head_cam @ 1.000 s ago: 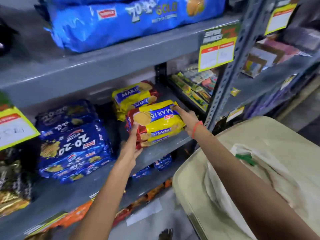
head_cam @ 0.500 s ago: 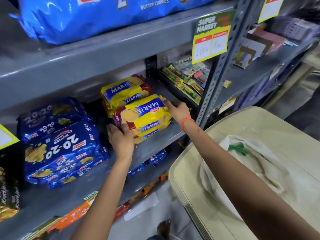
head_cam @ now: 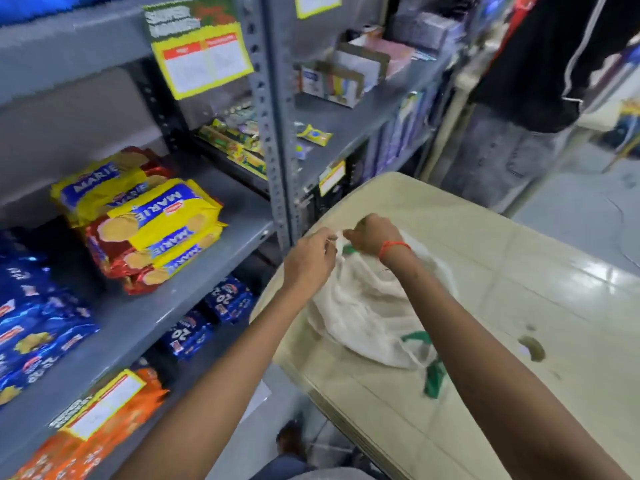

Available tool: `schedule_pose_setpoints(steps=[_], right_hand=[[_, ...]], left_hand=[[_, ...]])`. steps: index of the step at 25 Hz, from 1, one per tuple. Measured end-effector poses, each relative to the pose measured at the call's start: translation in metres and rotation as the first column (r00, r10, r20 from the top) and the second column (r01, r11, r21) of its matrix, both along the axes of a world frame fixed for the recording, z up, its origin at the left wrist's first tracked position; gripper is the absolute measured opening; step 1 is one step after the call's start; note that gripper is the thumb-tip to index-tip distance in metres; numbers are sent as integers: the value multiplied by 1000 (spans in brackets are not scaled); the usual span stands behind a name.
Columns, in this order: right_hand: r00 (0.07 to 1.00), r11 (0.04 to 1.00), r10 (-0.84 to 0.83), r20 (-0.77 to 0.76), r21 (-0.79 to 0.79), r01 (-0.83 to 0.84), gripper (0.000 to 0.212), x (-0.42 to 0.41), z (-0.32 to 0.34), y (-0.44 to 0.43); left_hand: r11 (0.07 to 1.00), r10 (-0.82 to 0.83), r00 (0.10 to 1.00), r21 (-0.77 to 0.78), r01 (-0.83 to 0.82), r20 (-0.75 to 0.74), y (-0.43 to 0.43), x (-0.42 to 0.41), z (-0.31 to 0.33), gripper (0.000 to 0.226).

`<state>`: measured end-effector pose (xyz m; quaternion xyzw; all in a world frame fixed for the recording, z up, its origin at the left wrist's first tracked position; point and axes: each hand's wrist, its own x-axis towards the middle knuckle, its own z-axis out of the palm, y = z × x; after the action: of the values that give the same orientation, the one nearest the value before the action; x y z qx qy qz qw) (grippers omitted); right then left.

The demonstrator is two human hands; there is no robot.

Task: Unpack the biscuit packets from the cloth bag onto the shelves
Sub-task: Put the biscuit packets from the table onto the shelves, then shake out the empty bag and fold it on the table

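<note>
A white cloth bag (head_cam: 360, 306) with green handles lies slumped on a cream table (head_cam: 519, 306). My left hand (head_cam: 310, 259) and my right hand (head_cam: 372, 235), which has an orange band at the wrist, both pinch the bag's top edge at its far end. On the grey middle shelf (head_cam: 166, 306) to the left sits a stack of yellow and red Marie biscuit packets (head_cam: 156, 233), with more Marie packets (head_cam: 100, 183) behind it. Dark blue 20-20 biscuit packets (head_cam: 31, 327) lie at the left end of the same shelf.
The shelf below holds more blue 20-20 packets (head_cam: 207, 323) and orange packets (head_cam: 90, 438). A grey perforated upright (head_cam: 273, 133) separates this rack from one holding small boxes (head_cam: 343, 74). A person in dark clothes (head_cam: 540, 64) stands at the back right.
Both hands have let go of the Marie packets on the shelf and moved right to the cloth bag, taking hold of its top edge. The view has swung right.
</note>
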<state>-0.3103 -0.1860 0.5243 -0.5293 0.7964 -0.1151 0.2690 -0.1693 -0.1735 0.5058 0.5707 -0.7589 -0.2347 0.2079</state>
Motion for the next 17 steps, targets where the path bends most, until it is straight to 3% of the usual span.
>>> schedule_pose_setpoints(steps=[3, 6, 9, 13, 15, 17], right_hand=[[994, 992, -93, -52, 77, 97, 48, -56, -23, 27], [974, 967, -221, -52, 119, 225, 50, -103, -57, 63], [896, 884, -444, -11, 160, 440, 51, -132, -95, 103], [793, 783, -609, -4, 159, 602, 54, -129, -131, 134], [732, 723, -682, 12, 166, 671, 66, -123, -140, 141], [697, 678, -717, 17, 250, 692, 63, -123, -148, 145]], left_hand=[[991, -117, 988, 80, 109, 96, -4, -51, -24, 27], [979, -110, 977, 191, 74, 185, -7, -81, -56, 34], [993, -54, 954, 114, 20, 295, -22, -76, -89, 46], [989, -85, 896, -72, 129, 436, -61, -70, -105, 44], [991, -99, 865, -27, 129, 491, -70, -72, -108, 55], [985, -174, 836, 81, 154, 520, -77, -70, -114, 55]])
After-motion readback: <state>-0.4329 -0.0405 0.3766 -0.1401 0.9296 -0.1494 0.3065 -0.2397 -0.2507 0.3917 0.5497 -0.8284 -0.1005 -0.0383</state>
